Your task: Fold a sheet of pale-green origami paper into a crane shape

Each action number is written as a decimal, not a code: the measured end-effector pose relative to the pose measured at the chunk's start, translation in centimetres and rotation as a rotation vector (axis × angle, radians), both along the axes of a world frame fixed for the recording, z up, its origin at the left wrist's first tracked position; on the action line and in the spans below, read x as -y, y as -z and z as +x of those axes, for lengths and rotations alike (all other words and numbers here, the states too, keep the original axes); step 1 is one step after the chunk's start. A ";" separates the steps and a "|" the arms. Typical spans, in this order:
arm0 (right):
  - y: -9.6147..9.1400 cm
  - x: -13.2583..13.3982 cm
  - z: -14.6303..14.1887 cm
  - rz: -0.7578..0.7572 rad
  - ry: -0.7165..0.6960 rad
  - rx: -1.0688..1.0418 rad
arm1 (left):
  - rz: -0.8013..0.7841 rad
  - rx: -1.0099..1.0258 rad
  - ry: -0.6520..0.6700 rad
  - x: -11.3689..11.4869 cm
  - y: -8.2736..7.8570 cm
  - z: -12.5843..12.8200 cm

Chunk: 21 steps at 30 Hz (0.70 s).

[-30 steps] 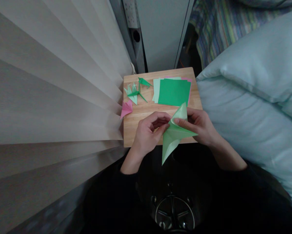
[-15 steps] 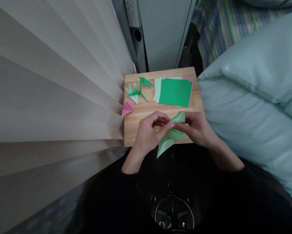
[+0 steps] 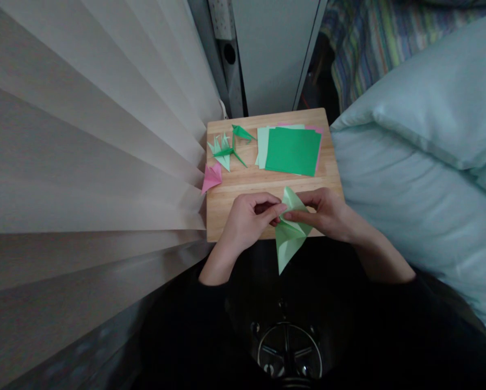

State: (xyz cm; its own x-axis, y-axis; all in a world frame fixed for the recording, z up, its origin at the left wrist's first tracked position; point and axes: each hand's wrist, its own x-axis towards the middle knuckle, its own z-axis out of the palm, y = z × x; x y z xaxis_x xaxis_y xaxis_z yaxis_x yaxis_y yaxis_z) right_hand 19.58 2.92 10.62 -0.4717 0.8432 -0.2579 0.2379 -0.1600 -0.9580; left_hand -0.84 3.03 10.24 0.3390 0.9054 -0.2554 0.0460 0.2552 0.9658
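Observation:
A light green folded paper [image 3: 289, 235] hangs between my two hands over the near edge of a small wooden table [image 3: 243, 187]. My left hand [image 3: 246, 222] pinches the paper's left side with curled fingers. My right hand [image 3: 328, 214] grips its right side, thumb and fingers closed on the fold. The paper's long point hangs down past the table edge toward my lap.
A stack of square sheets [image 3: 292, 150], dark green on top, lies at the table's back right. Folded green paper figures [image 3: 226, 149] and a pink one [image 3: 211, 177] sit at the back left. A pleated curtain [image 3: 88, 162] stands left, pale blue bedding [image 3: 421, 151] right.
The paper has been turned and refolded between my hands. Its upper flap has come down, and its long point swung from lower left to straight down.

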 end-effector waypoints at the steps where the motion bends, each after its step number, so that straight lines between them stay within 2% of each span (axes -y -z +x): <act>1: 0.1 0.0 0.0 0.007 0.005 0.003 | 0.013 -0.003 -0.004 0.0 0.0 0.1; 5: 0.3 -0.1 0.0 0.026 -0.036 0.005 | 0.034 0.014 -0.043 0.0 -0.2 0.3; 11: 0.0 0.1 0.0 -0.024 -0.109 -0.060 | -0.041 0.093 -0.085 0.1 -0.4 0.3; 17: 0.4 0.5 0.1 -0.216 -0.206 -0.103 | -0.049 0.220 0.019 0.0 -0.7 -0.3; 21: 0.0 0.3 -0.1 -0.188 -0.237 -0.190 | -0.075 0.245 0.070 -0.1 -0.7 -0.5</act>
State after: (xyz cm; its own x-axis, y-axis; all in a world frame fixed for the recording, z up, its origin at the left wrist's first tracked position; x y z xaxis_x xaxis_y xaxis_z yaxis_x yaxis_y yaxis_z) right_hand 19.49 2.59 10.58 -0.7031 0.6506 -0.2871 0.1098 -0.2995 -0.9478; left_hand -1.35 3.09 10.89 0.4599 0.8595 -0.2232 -0.1671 0.3306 0.9289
